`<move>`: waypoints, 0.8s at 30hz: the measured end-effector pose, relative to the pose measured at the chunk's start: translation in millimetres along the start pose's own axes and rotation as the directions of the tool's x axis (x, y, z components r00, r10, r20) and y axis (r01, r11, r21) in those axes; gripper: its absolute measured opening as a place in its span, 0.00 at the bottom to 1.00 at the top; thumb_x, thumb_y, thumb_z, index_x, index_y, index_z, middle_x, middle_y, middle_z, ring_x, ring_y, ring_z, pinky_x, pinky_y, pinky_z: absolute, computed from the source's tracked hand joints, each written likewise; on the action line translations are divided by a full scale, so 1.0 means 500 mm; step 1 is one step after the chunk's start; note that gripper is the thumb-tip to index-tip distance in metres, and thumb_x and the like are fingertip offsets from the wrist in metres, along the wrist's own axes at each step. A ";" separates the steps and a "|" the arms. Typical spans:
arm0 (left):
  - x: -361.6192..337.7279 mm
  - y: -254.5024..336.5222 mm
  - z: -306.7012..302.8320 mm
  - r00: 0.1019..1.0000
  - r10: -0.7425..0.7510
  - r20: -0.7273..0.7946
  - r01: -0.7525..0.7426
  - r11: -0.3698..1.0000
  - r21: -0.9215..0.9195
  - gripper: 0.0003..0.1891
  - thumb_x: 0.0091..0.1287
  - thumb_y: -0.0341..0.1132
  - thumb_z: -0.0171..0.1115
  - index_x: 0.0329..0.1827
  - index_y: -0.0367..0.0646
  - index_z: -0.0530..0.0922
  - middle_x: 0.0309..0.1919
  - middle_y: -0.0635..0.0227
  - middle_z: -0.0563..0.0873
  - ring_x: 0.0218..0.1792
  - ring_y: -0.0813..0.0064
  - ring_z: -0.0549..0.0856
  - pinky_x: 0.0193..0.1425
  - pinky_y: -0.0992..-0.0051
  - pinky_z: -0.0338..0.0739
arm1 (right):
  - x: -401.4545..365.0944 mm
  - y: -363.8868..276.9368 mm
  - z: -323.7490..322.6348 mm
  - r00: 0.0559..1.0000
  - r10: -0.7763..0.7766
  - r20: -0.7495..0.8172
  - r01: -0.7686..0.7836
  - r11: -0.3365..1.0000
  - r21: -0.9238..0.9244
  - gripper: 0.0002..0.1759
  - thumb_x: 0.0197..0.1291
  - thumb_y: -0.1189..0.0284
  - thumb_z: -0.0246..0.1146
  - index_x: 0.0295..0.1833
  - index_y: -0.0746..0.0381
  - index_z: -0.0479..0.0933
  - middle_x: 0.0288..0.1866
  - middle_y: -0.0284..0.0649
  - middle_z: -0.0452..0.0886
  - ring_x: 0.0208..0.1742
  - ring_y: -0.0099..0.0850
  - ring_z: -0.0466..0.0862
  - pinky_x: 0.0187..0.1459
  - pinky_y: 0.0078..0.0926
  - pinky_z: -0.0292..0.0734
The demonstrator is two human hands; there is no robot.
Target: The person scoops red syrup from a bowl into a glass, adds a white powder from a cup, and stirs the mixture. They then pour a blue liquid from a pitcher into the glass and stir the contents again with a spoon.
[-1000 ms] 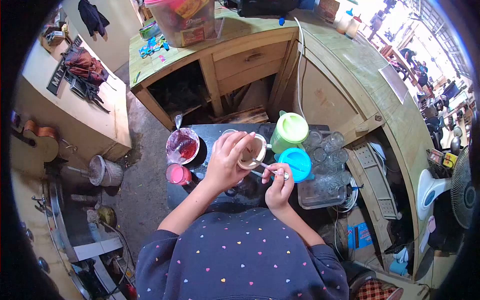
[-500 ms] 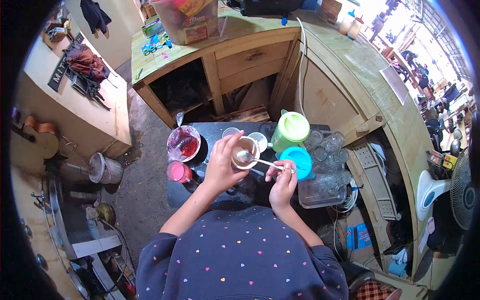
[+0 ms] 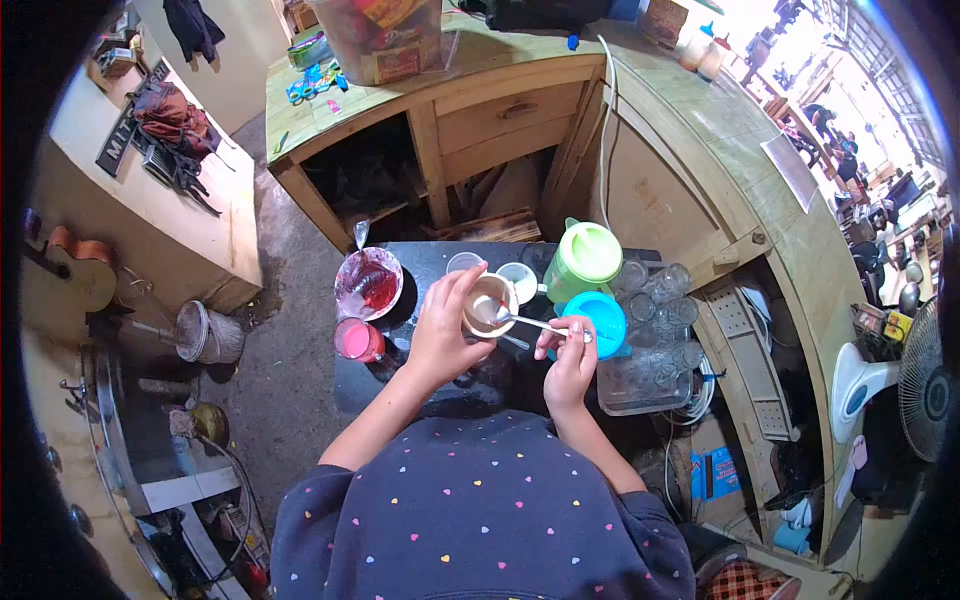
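My left hand point(image 3: 441, 322) is wrapped round a light-coloured cup point(image 3: 484, 322), tilted so that its inside faces me. In my right hand point(image 3: 567, 362), the fingers pinch the handle of a metal spoon point(image 3: 545, 324), whose bowl rests at the cup's right inner rim. Behind the cup stand a white mug point(image 3: 518, 280) with pale contents and a clear glass point(image 3: 463, 262). To the left are a glass of pink drink point(image 3: 357, 342) and a bowl point(image 3: 346, 298) with red contents. Right of the cup stand a green-lidded pitcher point(image 3: 588, 254) and a blue-lidded pitcher point(image 3: 603, 322).
Several upturned glasses point(image 3: 665, 320) crowd a clear tray point(image 3: 640, 397) at the right of the dark table point(image 3: 420, 400). A wooden counter point(image 3: 520, 85) curves behind and to the right, with a large plastic tub point(image 3: 385, 50) on it. A fan point(image 3: 918, 380) stands far right.
The spoon's bowl has moved right, from inside the cup to its right rim. My right hand has shifted very slightly; the left keeps its hold on the cup.
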State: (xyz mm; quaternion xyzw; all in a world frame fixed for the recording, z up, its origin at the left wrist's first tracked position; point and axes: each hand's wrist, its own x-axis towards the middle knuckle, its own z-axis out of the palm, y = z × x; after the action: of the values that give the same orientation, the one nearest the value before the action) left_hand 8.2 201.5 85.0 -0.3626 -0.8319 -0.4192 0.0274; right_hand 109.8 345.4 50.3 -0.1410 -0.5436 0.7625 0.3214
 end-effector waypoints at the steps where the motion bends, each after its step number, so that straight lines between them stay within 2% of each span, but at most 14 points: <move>1: 0.000 -0.001 0.000 1.000 0.001 0.000 -0.001 1.000 -0.002 0.47 0.40 0.31 0.73 0.69 0.49 0.63 0.58 0.56 0.72 0.60 0.52 0.71 0.65 0.59 0.66 | -0.001 -0.001 0.000 1.000 0.009 -0.003 -0.009 1.000 0.003 0.17 0.76 0.66 0.40 0.41 0.65 0.69 0.26 0.37 0.73 0.24 0.22 0.73 0.27 0.17 0.70; 17: -0.014 -0.013 0.000 1.000 -0.023 0.011 0.023 1.000 -0.006 0.47 0.39 0.30 0.72 0.69 0.49 0.63 0.58 0.56 0.72 0.60 0.52 0.71 0.65 0.59 0.66 | -0.001 0.005 0.000 1.000 -0.006 -0.017 0.005 1.000 -0.024 0.16 0.75 0.64 0.42 0.40 0.63 0.69 0.25 0.38 0.72 0.24 0.24 0.72 0.26 0.20 0.70; 20: -0.017 -0.017 -0.002 0.999 -0.046 0.026 0.046 0.999 -0.011 0.47 0.40 0.31 0.73 0.69 0.49 0.63 0.58 0.55 0.72 0.60 0.52 0.71 0.65 0.59 0.66 | 0.000 0.007 -0.003 0.998 0.051 -0.038 -0.051 0.999 -0.005 0.16 0.75 0.64 0.42 0.40 0.63 0.69 0.25 0.38 0.72 0.24 0.24 0.72 0.26 0.21 0.70; 24: -0.024 -0.028 0.001 0.997 -0.075 0.008 0.076 0.997 -0.021 0.47 0.41 0.33 0.74 0.69 0.49 0.62 0.57 0.54 0.72 0.59 0.52 0.73 0.64 0.59 0.68 | -0.001 0.010 -0.006 0.998 0.047 -0.047 -0.047 0.999 0.013 0.16 0.75 0.65 0.41 0.40 0.63 0.69 0.25 0.38 0.72 0.24 0.24 0.72 0.26 0.21 0.70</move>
State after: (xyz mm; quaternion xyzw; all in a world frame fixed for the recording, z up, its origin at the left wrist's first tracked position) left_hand 8.5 189.4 71.2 -0.3326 -0.8406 -0.4274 0.0049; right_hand 110.2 346.2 44.6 -0.1698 -0.5279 0.7695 0.3169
